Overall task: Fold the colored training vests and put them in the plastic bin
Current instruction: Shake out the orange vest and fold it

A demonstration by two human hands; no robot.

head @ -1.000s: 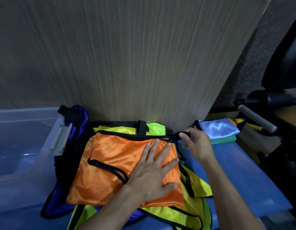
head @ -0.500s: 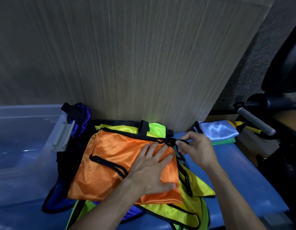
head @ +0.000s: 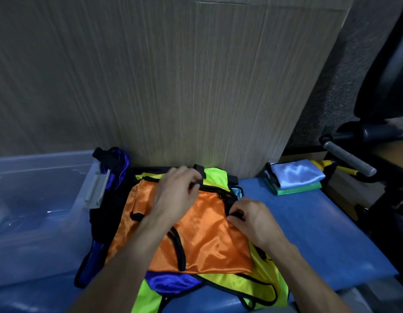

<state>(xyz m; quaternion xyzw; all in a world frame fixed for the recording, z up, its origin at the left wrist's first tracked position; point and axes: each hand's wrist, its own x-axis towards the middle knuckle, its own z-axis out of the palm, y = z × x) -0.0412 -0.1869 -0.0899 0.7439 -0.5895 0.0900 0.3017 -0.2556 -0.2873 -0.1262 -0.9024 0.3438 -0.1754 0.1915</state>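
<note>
Currently both hands are on the orange vest [head: 209, 233], which lies on top of the loose pile on the blue table [head: 320, 233]. Left hand [head: 175, 193] sits at the vest's far edge, fingers curled and pinching the black trim there. Right hand [head: 252, 219] is at the vest's right edge, thumb and fingers closed on a black strap loop. Orange vest is flat apart from those 2 pinched spots; its near edge runs straight just above a purple vest [head: 171, 282] poking out underneath.

Pile below: yellow-green vests [head: 241, 283] spill toward the table's near edge, and 1 black-trimmed loop hangs close to that edge. A blue vest [head: 92, 254] with black trim drapes down the pile's left side, touching the plastic bin [head: 38, 199].

Bin sits on the left, clear, wall touching the pile; grey latch [head: 95, 190] faces the vests. Its inside is too blurred to tell the contents.

Far right: 2 folded vests stacked, light blue [head: 297, 173] on green [head: 297, 189], against the table's back right corner, well apart from the hands. Bare blue surface lies between that stack and the pile, and runs to the right edge.

Wood-grain panel [head: 196, 86] stands upright just behind the pile.
</note>
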